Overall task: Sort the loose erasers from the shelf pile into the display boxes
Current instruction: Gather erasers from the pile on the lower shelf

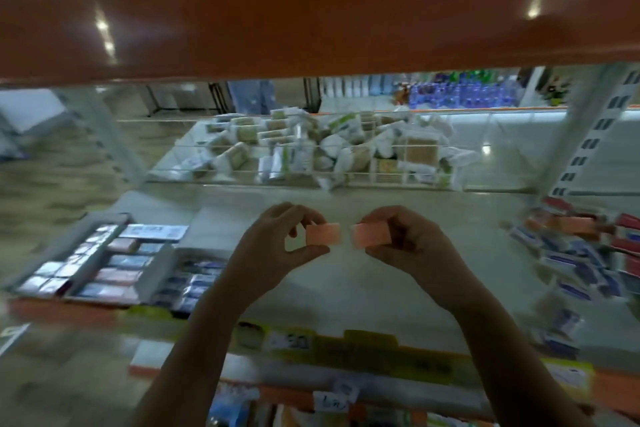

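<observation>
A pink eraser (323,234) is pinched between thumb and fingers of the left hand (277,246), and a second pink eraser (370,235) is pinched the same way by the right hand (412,246). Both are held just apart above the shelf (346,281). Display boxes (104,263) filled with wrapped erasers are seen at the near left. A loose pile of erasers (581,253) is spread at the right. A wire basket (311,149) of packets is set farther back.
</observation>
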`<state>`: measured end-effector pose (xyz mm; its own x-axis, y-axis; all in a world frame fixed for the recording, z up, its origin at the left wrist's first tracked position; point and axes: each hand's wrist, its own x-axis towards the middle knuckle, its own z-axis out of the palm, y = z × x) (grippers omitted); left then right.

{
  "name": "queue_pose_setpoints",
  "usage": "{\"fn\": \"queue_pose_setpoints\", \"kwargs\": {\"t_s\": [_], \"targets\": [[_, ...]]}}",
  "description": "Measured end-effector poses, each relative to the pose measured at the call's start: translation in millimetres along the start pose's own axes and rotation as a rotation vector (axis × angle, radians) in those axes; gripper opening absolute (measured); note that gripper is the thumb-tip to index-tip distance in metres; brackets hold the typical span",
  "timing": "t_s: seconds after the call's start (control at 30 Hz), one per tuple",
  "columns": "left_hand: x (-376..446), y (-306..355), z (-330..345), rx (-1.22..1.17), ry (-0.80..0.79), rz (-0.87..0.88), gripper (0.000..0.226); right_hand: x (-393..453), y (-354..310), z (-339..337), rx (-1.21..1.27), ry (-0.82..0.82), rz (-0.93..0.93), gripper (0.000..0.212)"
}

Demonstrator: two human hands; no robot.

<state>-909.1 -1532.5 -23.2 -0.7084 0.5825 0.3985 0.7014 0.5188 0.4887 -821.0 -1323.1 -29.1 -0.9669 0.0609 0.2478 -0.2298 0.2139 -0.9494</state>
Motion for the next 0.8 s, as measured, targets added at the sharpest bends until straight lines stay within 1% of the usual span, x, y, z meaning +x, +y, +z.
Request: {"fn": "queue_pose_setpoints", "kwargs": {"t_s": [0.23, 0.37, 0.5, 0.6, 0.7, 0.8], "targets": [[-51.6, -60.3, -69.3, 0.011, 0.072, -0.087, 0.031, 29.5, -25.5, 91.3, -0.048, -0.115, -0.024, 0.040], [-74.5, -105.2, -105.5, 0.009, 0.039, -0.135, 0.030, 51.4, -33.9, 148.5, -0.177, -0.122, -0.056, 0.042], [-92.2, -154.4, -139.5, 0.051, 0.028, -0.135, 0.031, 76.7, -35.2, 206.2, -0.268, -0.117, -0.088, 0.041], [-100.2, -188.3, -160.1, 0.069, 0.023, -0.123, 0.034, 95.6, -31.5, 246.3, -0.369, -0.144, -0.106, 0.038], [-103.5, -217.8, -174.8, 0.089, 0.018, -0.115, 0.034, 114.3, -25.4, 278.6, -0.424, -0.160, -0.107, 0.032], [-106.8, -242.3, -184.0, 0.117, 0.014, -0.129, 0.033, 133.4, -19.1, 303.5, -0.544, -0.165, -0.115, 0.035]]}}
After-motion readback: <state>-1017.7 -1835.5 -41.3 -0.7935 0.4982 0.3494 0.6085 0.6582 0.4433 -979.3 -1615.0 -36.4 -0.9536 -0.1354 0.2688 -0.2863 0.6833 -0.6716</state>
